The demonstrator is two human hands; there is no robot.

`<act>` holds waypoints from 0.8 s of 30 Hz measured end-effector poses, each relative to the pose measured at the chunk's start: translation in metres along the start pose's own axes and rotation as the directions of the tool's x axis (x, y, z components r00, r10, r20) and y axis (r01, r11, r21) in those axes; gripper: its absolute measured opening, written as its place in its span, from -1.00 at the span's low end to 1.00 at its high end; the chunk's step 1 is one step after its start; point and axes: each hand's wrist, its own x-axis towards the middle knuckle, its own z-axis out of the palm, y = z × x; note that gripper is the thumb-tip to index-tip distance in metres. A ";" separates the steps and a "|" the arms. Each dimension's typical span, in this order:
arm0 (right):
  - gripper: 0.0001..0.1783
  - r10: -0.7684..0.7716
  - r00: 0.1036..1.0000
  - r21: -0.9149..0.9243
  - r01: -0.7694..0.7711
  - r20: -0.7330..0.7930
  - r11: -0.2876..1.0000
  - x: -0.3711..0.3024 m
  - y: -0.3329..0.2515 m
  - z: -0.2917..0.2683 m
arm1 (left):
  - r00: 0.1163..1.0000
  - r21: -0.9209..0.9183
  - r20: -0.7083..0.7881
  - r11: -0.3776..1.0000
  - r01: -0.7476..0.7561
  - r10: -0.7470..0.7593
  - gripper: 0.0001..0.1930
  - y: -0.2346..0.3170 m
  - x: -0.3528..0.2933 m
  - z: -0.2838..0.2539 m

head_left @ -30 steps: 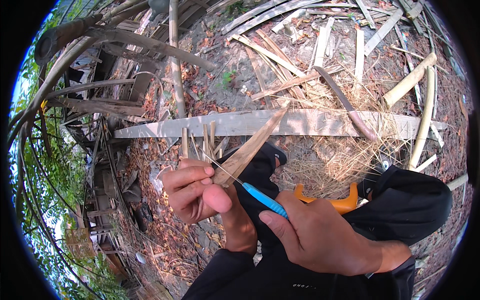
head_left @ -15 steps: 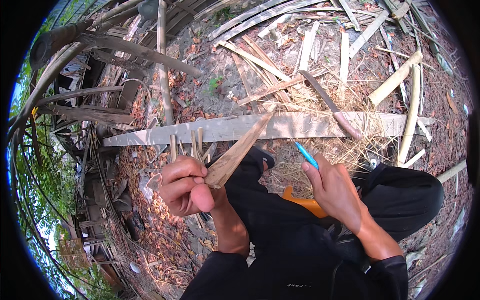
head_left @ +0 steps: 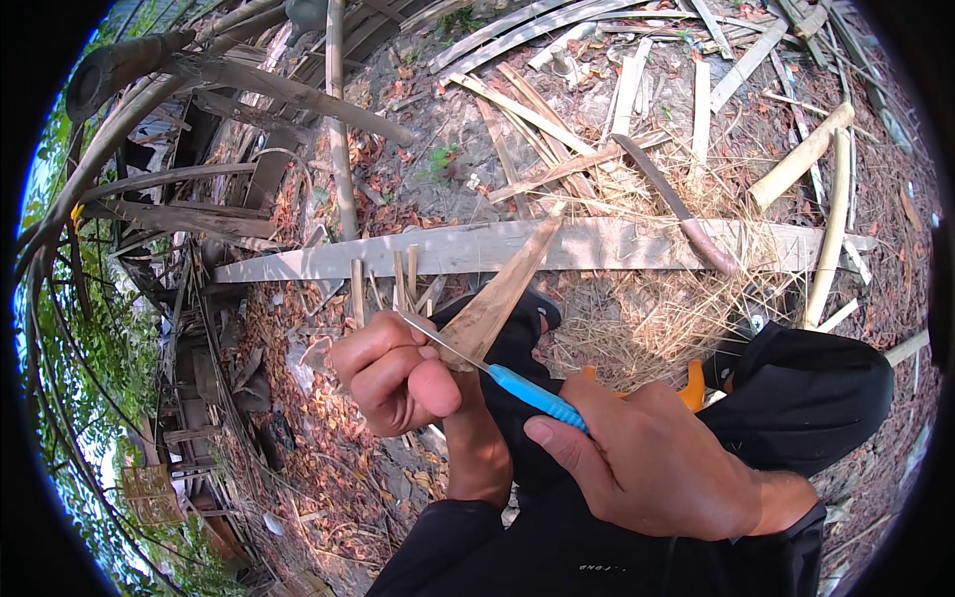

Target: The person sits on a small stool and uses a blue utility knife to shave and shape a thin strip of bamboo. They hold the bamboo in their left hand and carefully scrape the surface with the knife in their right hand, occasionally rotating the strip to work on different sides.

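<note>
A seated worker's right hand (head_left: 657, 458), wrapped around a blue-handled knife (head_left: 537, 396), has just swung back in from the right, laying the thin blade across the broad lower end of a wedge-shaped piece of wood (head_left: 502, 294). By appearances, that brings tool and wood to working range again; whether the edge is biting cannot be told.

The left hand (head_left: 393, 368) grips the broad end between thumb and curled fingers, the wood's narrow tip slanting up and right, seen against the middle of a long grey plank (head_left: 358, 261) on the ground. The hands are close together, the blade bridging them.

Half a second earlier the knife was well apart from the wood, pointing up toward the plank's near edge; the left hand's grip looks the same. An orange object (head_left: 693, 386), plainer then, is now largely hidden behind the right hand. A curved blade (head_left: 662, 184) lies across the plank toward its right end, beside straw-like shavings (head_left: 647, 313).
</note>
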 end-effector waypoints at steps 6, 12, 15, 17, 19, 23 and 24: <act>-0.68 -0.042 0.991 -0.135 0.025 -0.128 0.990 0.002 0.013 0.014 | 1.000 0.076 -0.008 0.997 -0.010 0.011 -0.49 0.000 -0.006 0.002; -0.61 0.125 0.927 -0.622 -0.333 -0.353 0.709 -0.021 0.258 0.042 | 0.992 0.116 0.114 0.990 -0.076 0.063 -0.54 0.016 -0.004 0.007; -0.64 0.239 0.863 -0.308 -0.398 -0.446 0.864 -0.003 0.161 0.015 | 0.997 0.085 0.051 0.995 0.058 -0.063 -0.50 0.018 -0.015 0.004; -0.63 0.260 0.870 -0.091 -0.325 -0.419 0.941 0.015 0.090 -0.007 | 0.998 0.165 -0.043 0.985 0.050 -0.044 -0.43 0.009 -0.008 0.014; -0.63 0.062 0.950 -0.060 -0.084 -0.307 0.995 0.016 0.066 -0.015 | 0.997 0.043 -0.053 0.998 0.052 -0.049 -0.41 0.003 -0.014 0.017; -0.61 0.017 0.975 -0.052 -0.030 -0.224 0.998 0.027 0.062 0.006 | 1.000 0.017 -0.001 1.000 0.008 -0.008 -0.41 -0.004 -0.024 0.025; -0.61 0.035 0.976 -0.049 -0.047 -0.214 0.998 0.026 0.063 0.012 | 1.000 0.048 0.012 0.999 0.023 -0.023 -0.42 -0.004 -0.028 0.025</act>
